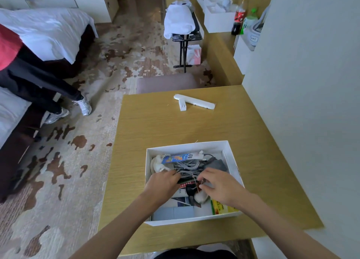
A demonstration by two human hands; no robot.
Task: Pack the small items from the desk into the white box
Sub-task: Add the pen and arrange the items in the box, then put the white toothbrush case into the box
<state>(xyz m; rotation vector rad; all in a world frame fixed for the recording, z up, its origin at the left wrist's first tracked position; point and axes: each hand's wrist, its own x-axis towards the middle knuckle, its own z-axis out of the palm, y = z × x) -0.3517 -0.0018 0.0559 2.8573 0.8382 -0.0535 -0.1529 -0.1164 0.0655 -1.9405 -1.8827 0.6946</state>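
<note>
The white box (231,157) sits on the wooden desk (194,126) near its front edge, filled with small items: a coil of grey cable (188,166), a blue snack packet (179,158), a grey cloth (217,164), a yellow-green packet (222,208) and cards. Both hands are inside the box. My left hand (162,182) presses its fingers down on the cable coil. My right hand (218,184) pinches a small dark item with a thin string at the box's middle. Far back on the desk lie a long white bar (196,101) and a small white plug (182,107).
A padded stool (167,82) stands behind the desk. A white wall (302,83) borders the desk's right side. Another person's legs and sneakers (81,106) are at the left by the beds. A luggage rack with white cloth (181,22) and a counter with bottles stand further back.
</note>
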